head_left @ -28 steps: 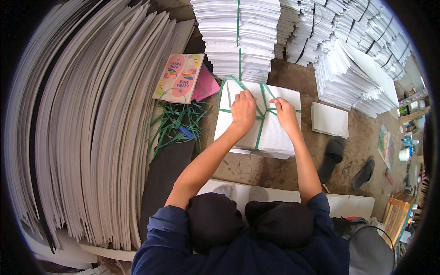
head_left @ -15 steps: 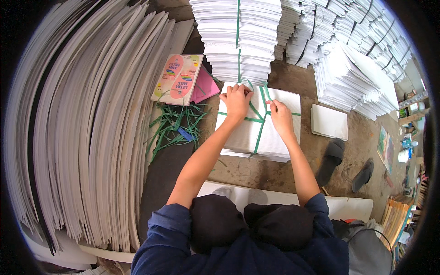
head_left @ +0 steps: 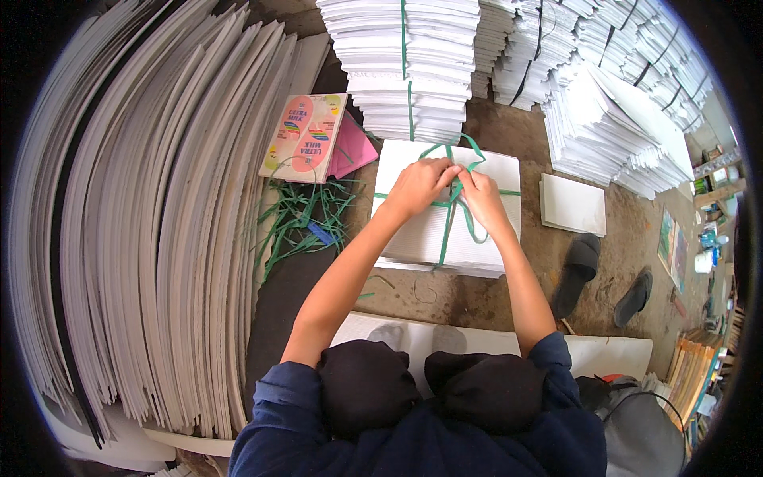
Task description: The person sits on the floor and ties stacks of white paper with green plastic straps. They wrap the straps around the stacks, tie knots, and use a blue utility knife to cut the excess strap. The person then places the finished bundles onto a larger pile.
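Note:
A low bundle of white sheets (head_left: 413,234) lies on the dirt floor in front of me, crossed by green plastic strapping (head_left: 449,226). My left hand (head_left: 417,187) and my right hand (head_left: 482,199) meet on top of the bundle near its far edge, fingers pinched on the green strap where the bands cross. A loop of strap (head_left: 457,147) rises just beyond my fingers. My knees in dark trousers (head_left: 429,385) show at the bottom.
Tall stacks of tied white sheets (head_left: 413,63) stand behind the bundle and to the right. Large curved white boards (head_left: 159,222) fill the left. A pink printed carton (head_left: 306,135), loose green straps (head_left: 298,222), a small white stack (head_left: 572,203) and two dark sandals (head_left: 580,270) lie around.
Both hands have drawn together at the crossing of the straps, and a green loop now stands up beyond the fingers. The bundle has not moved.

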A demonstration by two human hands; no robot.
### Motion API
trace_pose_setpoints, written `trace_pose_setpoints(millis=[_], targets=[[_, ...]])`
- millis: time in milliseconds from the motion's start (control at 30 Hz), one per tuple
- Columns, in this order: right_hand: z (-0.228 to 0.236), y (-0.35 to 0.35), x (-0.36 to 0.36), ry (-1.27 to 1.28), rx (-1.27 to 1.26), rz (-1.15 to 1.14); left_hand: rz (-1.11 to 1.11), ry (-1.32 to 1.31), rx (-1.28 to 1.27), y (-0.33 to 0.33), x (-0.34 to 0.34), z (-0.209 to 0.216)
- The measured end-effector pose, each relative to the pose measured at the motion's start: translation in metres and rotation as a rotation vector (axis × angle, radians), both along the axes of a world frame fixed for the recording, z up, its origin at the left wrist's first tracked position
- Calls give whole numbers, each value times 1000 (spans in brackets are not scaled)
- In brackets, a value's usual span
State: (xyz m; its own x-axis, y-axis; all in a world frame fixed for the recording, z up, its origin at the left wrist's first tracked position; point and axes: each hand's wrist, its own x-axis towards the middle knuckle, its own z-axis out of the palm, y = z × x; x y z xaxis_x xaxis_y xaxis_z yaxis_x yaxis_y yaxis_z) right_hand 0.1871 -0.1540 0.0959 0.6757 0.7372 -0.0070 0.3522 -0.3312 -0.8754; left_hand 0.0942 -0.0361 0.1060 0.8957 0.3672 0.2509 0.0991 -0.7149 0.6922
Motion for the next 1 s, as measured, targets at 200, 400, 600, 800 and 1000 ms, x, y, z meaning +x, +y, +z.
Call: trace_pose_setpoints(millis=[200,400,600,800,1000], targets=[[9,-4,8,29,-133,-31,-26,25,126,-8,-12,8],[14,-8,12,318,-92,100,-47,79,-401,-6,-12,-4],[20,-29,20,-360,164,314,-83,250,-605,12,-12,1],[32,-13,7,349,-30,126,-144,157,-588,18,-12,-1],[22,-14,8,52,25,360,-76,134,-600,20,-15,-7]])
